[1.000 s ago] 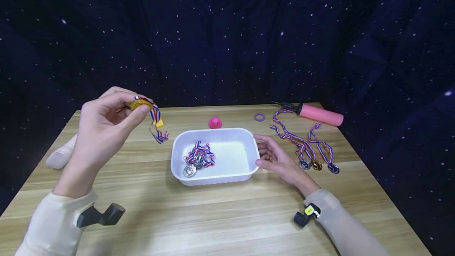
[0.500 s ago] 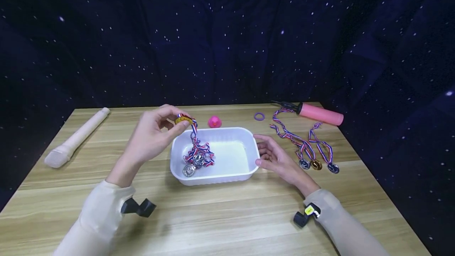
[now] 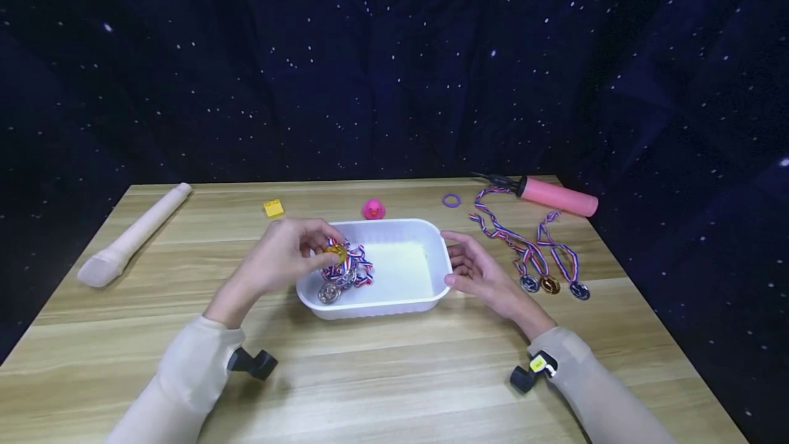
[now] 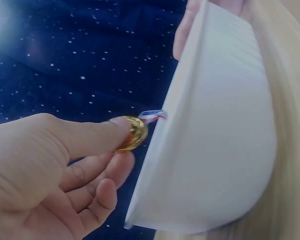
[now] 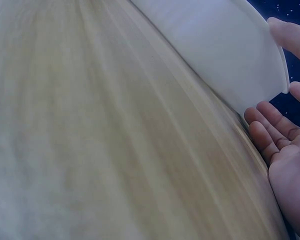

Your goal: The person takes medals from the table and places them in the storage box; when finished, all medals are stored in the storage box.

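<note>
My left hand pinches a gold medal between thumb and fingers over the left part of a white plastic tub. In the left wrist view the gold medal shows edge-on, its red, white and blue ribbon running over the rim into the tub. Silver medals with tangled striped ribbons lie inside, below the hand. At the tub's right end is my right hand, thumb and index fingertip against the rim. Its other fingers curl loosely outside the wall, as the right wrist view also shows.
A pink rubber duck stands behind the tub, with a purple ring to its right. Three ribboned medals and a pink hand pump lie at right. A yellow block and a whitish microphone lie at left.
My left hand has carried the gold medal from the left, rightward and down, to over the tub. The right hand has stayed at the tub's right end.
</note>
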Motion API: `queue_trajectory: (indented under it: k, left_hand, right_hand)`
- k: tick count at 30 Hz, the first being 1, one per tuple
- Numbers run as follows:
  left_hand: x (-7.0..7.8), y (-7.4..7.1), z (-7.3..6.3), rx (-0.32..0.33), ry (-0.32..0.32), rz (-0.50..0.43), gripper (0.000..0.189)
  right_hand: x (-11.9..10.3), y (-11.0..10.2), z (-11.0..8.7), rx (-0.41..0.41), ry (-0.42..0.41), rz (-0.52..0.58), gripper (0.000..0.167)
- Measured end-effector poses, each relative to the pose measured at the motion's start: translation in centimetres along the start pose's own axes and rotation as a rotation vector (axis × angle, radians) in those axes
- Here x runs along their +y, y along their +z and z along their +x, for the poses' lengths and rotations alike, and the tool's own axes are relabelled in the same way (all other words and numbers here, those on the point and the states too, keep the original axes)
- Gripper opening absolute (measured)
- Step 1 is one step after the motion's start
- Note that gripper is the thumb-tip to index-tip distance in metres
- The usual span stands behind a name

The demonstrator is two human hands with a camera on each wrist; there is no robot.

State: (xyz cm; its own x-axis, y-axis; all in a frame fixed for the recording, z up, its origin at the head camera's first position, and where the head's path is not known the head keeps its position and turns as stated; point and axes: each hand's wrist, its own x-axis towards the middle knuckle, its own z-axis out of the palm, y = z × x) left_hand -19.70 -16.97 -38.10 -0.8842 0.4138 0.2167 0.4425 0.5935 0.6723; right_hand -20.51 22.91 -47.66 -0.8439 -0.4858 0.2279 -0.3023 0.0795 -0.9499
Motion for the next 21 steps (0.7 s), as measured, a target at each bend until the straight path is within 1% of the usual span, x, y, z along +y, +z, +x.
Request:
queue_trajectory:
  k: [5,7,10,15,19,21]
  left_hand:
    - [-0.5,0.7,0.0,-0.094,0.021,0.012,0.036]
    - [-0.6,0.9,0.1,-0.123,0.041,0.037,0.035]
    - [-0.7,1.2,0.1,-0.150,0.071,0.086,0.032]
    - [-0.5,1.7,0.1,-0.179,0.120,0.180,0.031]
    - [-0.6,2.2,0.0,-0.179,0.182,0.251,0.028]
    - [-0.7,2.3,-0.2,-0.179,0.200,0.267,0.026]
  right_hand:
    - [-0.1,-0.1,0.0,0.000,0.008,-0.004,0.079]
    - [-0.2,-0.1,-0.1,0.001,0.007,-0.007,0.079]
    - [-0.3,-0.1,0.0,0.001,0.009,-0.011,0.079]
    - [-0.4,-0.2,0.0,0.000,0.011,-0.012,0.080]
    - [-0.3,-0.1,0.0,0.002,0.011,-0.002,0.081]
    - [-0.3,0.0,-0.1,0.001,0.013,0.001,0.080]
